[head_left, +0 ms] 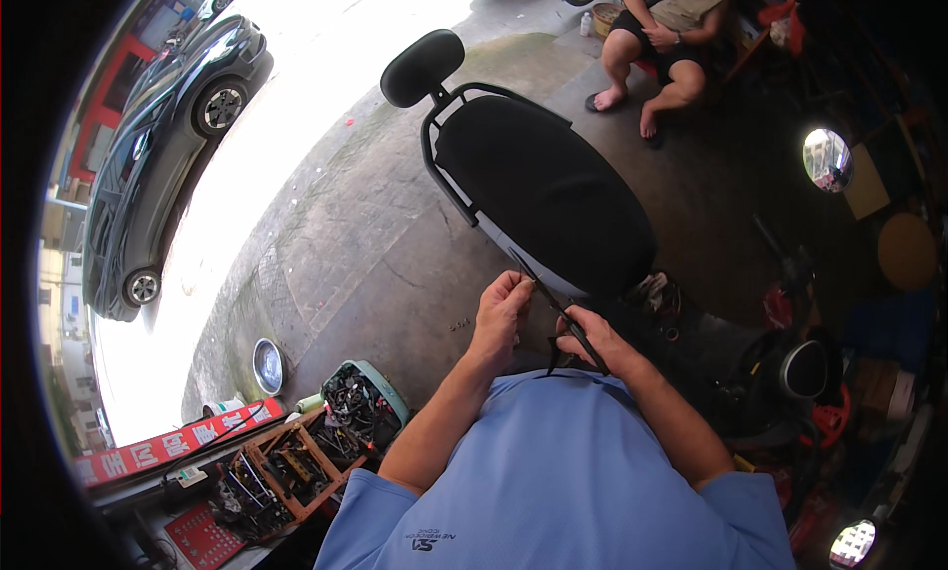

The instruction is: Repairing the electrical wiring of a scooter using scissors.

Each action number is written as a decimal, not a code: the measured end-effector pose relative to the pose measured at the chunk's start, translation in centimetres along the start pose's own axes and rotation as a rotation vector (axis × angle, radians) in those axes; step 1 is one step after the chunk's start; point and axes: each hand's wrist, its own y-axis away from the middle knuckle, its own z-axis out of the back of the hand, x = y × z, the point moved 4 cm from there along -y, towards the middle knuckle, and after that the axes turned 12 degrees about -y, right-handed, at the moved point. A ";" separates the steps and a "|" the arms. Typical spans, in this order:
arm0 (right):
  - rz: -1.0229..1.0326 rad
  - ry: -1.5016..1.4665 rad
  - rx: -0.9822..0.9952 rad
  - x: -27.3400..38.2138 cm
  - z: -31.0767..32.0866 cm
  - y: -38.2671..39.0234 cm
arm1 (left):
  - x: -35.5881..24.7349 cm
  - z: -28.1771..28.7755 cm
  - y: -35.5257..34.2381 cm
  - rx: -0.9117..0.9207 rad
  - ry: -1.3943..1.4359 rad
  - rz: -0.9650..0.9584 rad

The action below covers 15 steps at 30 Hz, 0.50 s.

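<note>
Both of my hands are in front of my blue shirt, at a long, thin black strip [555, 307] that slants between them; I cannot make out whether it is a cable or a stiff piece. My left hand [502, 308] is closed, thumb and fingertips pinched at its upper part. Lower down, my right hand [597, 339] has its fingers wrapped around the strip. A dark end hangs by my shirt below the right hand. Just beyond the hands is a scooter with a long black seat [543, 180], a metal rear rail [432, 160] and a padded backrest [423, 67].
At lower left are a wooden tool box [301, 461], a green bin of parts [380, 387] and a red perforated tray [202, 538]. A round metal dish [268, 366] is on the floor. A seated person [667, 42] is at far right; a dark car [168, 155] stands outside.
</note>
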 end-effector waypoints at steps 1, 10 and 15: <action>-0.078 -0.098 0.026 -0.2 -0.1 0.1 | 0.0 0.0 0.0 0.002 -0.001 0.001; -0.245 -0.591 0.197 -1.1 -0.7 0.6 | -0.4 0.3 0.2 0.172 0.113 0.069; -0.259 -0.729 0.279 -1.2 -1.0 0.8 | -1.1 0.5 0.7 0.263 0.121 0.050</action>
